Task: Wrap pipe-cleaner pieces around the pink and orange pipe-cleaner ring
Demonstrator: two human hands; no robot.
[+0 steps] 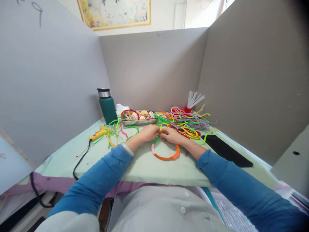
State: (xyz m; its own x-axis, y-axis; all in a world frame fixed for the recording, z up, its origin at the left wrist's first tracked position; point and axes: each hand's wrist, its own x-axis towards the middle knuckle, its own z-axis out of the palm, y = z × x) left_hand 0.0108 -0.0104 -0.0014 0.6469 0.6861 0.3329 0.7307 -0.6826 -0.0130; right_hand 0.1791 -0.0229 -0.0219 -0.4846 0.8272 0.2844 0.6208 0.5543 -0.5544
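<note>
Enclosing pale-green table [137, 168]: grey partitions [154, 64]; fingers [165, 131] pinched closed, seemingly on fuzzy ring [166, 158].

The tray [141, 122] lies behind the ring [166, 158] and right of the bottle [107, 110].

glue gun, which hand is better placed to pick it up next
Left hand, most likely: the glue gun lies toward the left side of the table, nearer to it, while the right hand would have to cross past. Both hands are at the ring, though.
</note>
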